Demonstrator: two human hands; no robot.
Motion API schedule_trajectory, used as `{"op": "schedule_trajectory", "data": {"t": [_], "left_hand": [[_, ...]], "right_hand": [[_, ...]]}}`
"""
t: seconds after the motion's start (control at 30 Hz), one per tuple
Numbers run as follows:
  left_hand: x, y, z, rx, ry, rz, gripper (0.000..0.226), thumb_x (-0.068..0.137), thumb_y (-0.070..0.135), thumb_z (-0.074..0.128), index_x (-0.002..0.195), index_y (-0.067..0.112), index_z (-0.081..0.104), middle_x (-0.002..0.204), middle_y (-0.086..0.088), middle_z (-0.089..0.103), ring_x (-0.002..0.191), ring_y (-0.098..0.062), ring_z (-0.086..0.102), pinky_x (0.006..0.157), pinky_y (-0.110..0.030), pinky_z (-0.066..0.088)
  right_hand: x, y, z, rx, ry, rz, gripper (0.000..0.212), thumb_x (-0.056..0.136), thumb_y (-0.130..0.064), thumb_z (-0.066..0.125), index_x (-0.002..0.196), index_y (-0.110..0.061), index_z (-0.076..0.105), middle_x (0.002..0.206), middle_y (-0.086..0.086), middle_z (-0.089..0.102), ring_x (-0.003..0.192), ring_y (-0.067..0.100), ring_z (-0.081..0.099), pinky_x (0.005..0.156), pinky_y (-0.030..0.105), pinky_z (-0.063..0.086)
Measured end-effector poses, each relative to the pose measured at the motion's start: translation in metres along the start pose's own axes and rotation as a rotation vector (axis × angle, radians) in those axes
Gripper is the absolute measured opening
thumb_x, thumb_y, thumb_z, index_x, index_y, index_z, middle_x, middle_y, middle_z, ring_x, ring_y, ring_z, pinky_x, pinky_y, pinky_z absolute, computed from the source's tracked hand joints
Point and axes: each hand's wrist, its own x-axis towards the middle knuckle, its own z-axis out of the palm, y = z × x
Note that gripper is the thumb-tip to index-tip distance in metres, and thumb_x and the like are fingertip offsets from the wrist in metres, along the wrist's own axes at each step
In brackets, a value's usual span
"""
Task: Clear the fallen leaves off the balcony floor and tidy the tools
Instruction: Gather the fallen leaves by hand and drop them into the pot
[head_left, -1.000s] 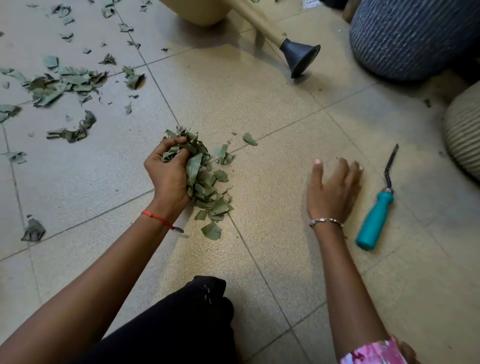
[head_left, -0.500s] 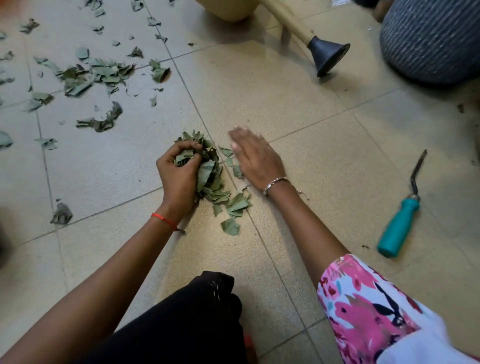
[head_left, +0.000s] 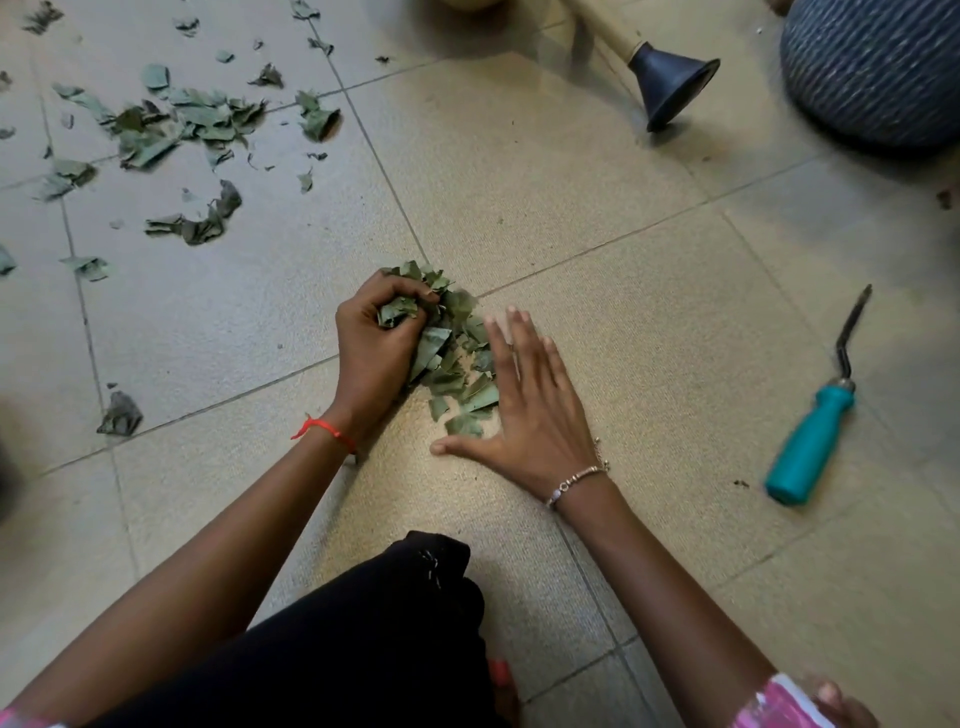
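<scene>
The leaf pile (head_left: 457, 364) sits on the balcony floor (head_left: 571, 197) between my hands. My left hand (head_left: 374, 348) grips a clump of it in curled fingers. My right hand (head_left: 535, 410) lies flat, fingers straight, against its edge. Loose leaves (head_left: 176, 124) lie far left, and the teal-handled tool (head_left: 810, 441) lies well to the right.

Matt beige tile, finely grained, across the floor (head_left: 649, 322). Dry, crumpled, dull green leaves (head_left: 453, 359). Smooth teal plastic on the handle of the tool (head_left: 830, 408), dark, worn metal on its shaft. Matt black plastic at the spout (head_left: 669, 85). Ribbed, matt blue surface on the pot (head_left: 872, 67). Black cloth over the knee (head_left: 395, 623).
</scene>
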Motion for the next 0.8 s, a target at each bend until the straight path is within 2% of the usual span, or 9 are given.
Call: {"op": "schedule_trajectory", "data": {"t": [0.07, 0.13, 0.2, 0.27, 0.37, 0.43, 0.57, 0.7, 0.8], "left_hand": [[0.001, 0.000, 0.001, 0.042, -0.020, 0.015, 0.028, 0.076, -0.013, 0.056, 0.085, 0.012, 0.065, 0.085, 0.004, 0.061, 0.084, -0.003, 0.058, 0.079, -0.021, 0.049], [0.001, 0.001, 0.001, 0.074, -0.041, 0.019, 0.030, 0.076, -0.014, 0.055, 0.086, 0.012, 0.066, 0.086, 0.005, 0.061, 0.085, -0.001, 0.058, 0.079, -0.019, 0.049], [0.002, 0.002, 0.003, 0.103, -0.056, 0.017, 0.033, 0.074, -0.015, 0.052, 0.086, 0.011, 0.067, 0.087, 0.003, 0.061, 0.085, 0.002, 0.058, 0.078, -0.014, 0.048], [0.002, 0.002, 0.004, 0.118, -0.053, 0.008, 0.033, 0.073, -0.015, 0.051, 0.085, 0.011, 0.068, 0.087, 0.000, 0.063, 0.085, 0.001, 0.058, 0.078, -0.014, 0.047], [0.002, 0.003, 0.006, 0.137, -0.042, 0.012, 0.031, 0.074, -0.011, 0.052, 0.086, 0.012, 0.069, 0.088, -0.001, 0.063, 0.086, 0.000, 0.058, 0.080, -0.015, 0.047], [0.002, 0.003, 0.008, 0.143, -0.043, 0.016, 0.028, 0.074, -0.008, 0.054, 0.087, 0.012, 0.069, 0.088, 0.000, 0.063, 0.086, 0.000, 0.058, 0.080, -0.016, 0.047], [0.001, 0.001, 0.012, 0.129, -0.023, 0.052, 0.014, 0.083, 0.005, 0.058, 0.093, 0.006, 0.068, 0.102, -0.003, 0.064, 0.101, -0.010, 0.059, 0.089, -0.020, 0.045], [0.003, -0.001, 0.006, 0.004, 0.018, -0.033, 0.017, 0.087, 0.008, 0.051, 0.096, 0.001, 0.064, 0.096, -0.005, 0.063, 0.092, -0.014, 0.059, 0.083, -0.026, 0.047], [0.004, -0.003, 0.006, -0.039, 0.056, -0.038, 0.018, 0.085, -0.007, 0.049, 0.093, -0.004, 0.064, 0.089, 0.018, 0.066, 0.086, -0.001, 0.059, 0.077, -0.016, 0.045]], "right_hand": [[0.014, -0.001, 0.000, -0.009, 0.015, 0.080, 0.116, 0.063, -0.085, 0.035, 0.143, -0.024, -0.024, 0.156, 0.006, -0.016, 0.143, 0.015, -0.018, 0.116, 0.033, -0.014], [0.028, -0.003, -0.002, 0.042, 0.060, 0.087, 0.115, 0.065, -0.082, 0.036, 0.147, -0.018, -0.013, 0.158, 0.006, -0.004, 0.145, 0.015, -0.007, 0.117, 0.030, -0.010], [0.038, -0.004, -0.006, 0.217, 0.121, 0.086, 0.104, 0.071, -0.075, 0.035, 0.149, -0.015, 0.002, 0.157, 0.006, 0.012, 0.144, 0.016, 0.012, 0.116, 0.027, 0.010], [0.046, -0.005, -0.007, 0.453, 0.211, 0.125, 0.089, 0.079, -0.067, 0.040, 0.146, -0.015, 0.018, 0.152, 0.004, 0.026, 0.137, 0.015, 0.029, 0.103, 0.017, 0.030], [0.055, -0.010, -0.003, 0.639, 0.370, 0.208, 0.061, 0.093, -0.049, 0.033, 0.138, -0.008, 0.039, 0.147, 0.007, 0.036, 0.135, 0.014, 0.034, 0.095, -0.003, 0.021], [0.061, -0.018, 0.002, 0.650, 0.376, 0.283, 0.055, 0.094, -0.041, 0.030, 0.136, -0.007, 0.043, 0.147, 0.008, 0.037, 0.136, 0.016, 0.032, 0.100, 0.002, 0.019], [0.073, -0.044, 0.015, 0.607, 0.385, 0.249, 0.067, 0.091, -0.049, 0.022, 0.134, -0.002, 0.045, 0.144, 0.014, 0.041, 0.137, 0.022, 0.032, 0.112, 0.027, 0.024], [0.082, -0.071, 0.024, 0.786, 0.476, 0.300, 0.065, 0.090, -0.046, 0.023, 0.129, -0.001, 0.048, 0.138, 0.015, 0.047, 0.130, 0.024, 0.042, 0.108, 0.031, 0.035], [0.085, -0.083, 0.025, 0.934, 0.547, 0.394, 0.061, 0.089, -0.047, 0.026, 0.127, -0.007, 0.052, 0.134, 0.006, 0.053, 0.125, 0.016, 0.047, 0.102, 0.028, 0.040]]}}
